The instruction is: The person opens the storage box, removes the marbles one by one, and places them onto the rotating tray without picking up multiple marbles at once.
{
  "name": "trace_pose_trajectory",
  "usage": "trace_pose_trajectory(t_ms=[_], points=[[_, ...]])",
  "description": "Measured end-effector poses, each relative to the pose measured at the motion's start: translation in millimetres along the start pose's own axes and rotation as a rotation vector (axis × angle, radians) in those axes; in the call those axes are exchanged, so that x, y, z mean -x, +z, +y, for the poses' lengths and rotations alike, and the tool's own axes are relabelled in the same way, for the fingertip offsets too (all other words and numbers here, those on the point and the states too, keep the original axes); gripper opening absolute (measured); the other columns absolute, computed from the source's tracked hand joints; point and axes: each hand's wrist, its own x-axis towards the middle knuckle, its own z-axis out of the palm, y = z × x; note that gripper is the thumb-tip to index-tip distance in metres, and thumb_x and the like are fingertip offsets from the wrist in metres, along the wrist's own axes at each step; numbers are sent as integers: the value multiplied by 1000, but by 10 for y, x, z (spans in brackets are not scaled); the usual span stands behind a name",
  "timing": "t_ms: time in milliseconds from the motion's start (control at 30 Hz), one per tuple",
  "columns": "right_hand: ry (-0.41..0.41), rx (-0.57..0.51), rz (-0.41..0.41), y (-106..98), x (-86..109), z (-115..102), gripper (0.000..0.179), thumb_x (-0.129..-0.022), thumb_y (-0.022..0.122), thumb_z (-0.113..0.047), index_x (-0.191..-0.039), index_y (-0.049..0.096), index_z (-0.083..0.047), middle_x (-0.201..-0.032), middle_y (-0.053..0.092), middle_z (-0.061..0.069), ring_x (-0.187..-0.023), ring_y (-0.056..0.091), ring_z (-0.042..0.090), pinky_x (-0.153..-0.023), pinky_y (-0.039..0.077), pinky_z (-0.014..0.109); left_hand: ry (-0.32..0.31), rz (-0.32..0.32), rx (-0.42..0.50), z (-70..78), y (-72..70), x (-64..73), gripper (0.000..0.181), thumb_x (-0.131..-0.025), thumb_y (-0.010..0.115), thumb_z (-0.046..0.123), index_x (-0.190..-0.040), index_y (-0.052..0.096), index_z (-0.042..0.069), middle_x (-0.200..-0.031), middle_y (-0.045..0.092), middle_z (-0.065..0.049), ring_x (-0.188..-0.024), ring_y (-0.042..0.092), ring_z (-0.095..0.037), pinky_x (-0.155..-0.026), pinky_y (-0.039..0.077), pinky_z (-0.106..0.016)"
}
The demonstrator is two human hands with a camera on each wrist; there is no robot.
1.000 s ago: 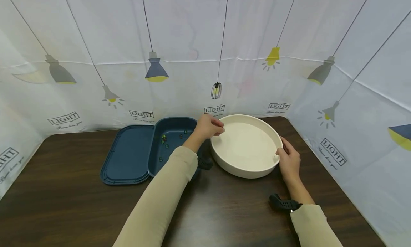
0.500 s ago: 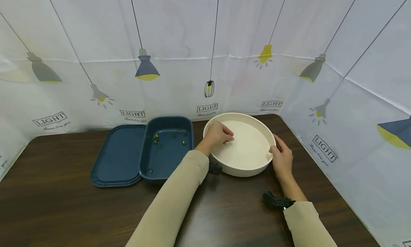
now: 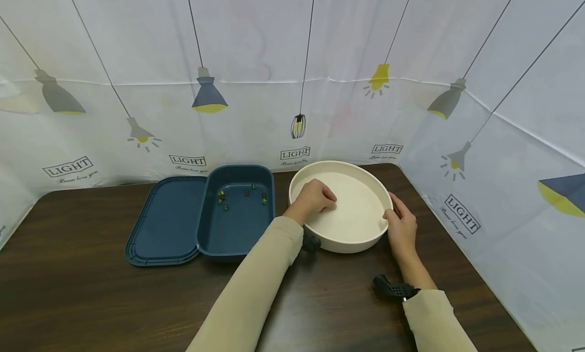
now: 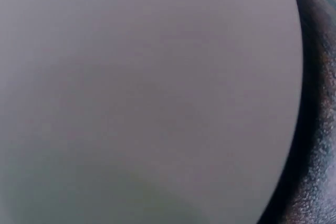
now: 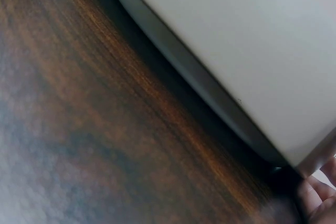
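Observation:
A round cream bowl [image 3: 361, 237] stands on the dark wooden table [image 3: 91, 291]. My left hand [image 3: 315, 197] is inside it near the left wall, its fingers bunched together with the tips low over the bowl's floor; anything between them is hidden. My right hand [image 3: 401, 225] grips the bowl's right rim, thumb over the edge. Left of the bowl sits an open blue box [image 3: 237, 230] with several small marbles [image 3: 225, 207] in it. The left wrist view shows only the blurred cream bowl [image 4: 147, 98]. In the right wrist view are the bowl's outer wall [image 5: 236, 51] and my fingertips [image 5: 317, 198].
The blue lid [image 3: 164, 222] lies flat against the box's left side. A white cloth screen printed with lamps [image 3: 292, 88] closes off the back and right of the table. Bare table stretches across the front and left.
My left hand has moved from the bowl's far left rim down into the bowl. The right hand has stayed on the right rim.

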Motion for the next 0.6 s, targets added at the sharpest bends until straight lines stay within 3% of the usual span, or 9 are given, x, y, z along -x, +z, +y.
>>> trace_pose_trajectory(t_ms=[200,367,500,600], points=[[9,8,-4,-8,1,-4,63,-88,46,-6,-150,51,-20,-154,51,1,-140,50,20,-82,45,6,-9,-37,11,27,-32,27,5,-84,80,6,-87,80,10,-73,72,-2,-57,55,-8,-57,50,-20],[20,16,-8,7,19,13,63,-88,46,-8,-150,51,-20,-155,51,1,-140,51,20,-81,45,7,20,-47,16,42,-113,92,15,-86,78,6,-102,78,6,-84,74,-5,-62,59,-11,-59,50,-21],[12,24,-4,3,7,6,63,-89,46,-7,-150,51,-20,-154,51,1,-139,51,19,-83,45,8,91,-14,27,70,-324,154,24,-90,76,11,-113,75,4,-96,74,-7,-76,67,-20,-60,51,-21],[15,31,-2,-16,-9,-11,63,-89,45,-8,-151,50,-21,-155,50,1,-139,51,19,-84,45,8,103,24,43,67,-559,258,25,-94,72,15,-117,74,6,-104,73,-9,-91,70,-28,-68,55,-25]])
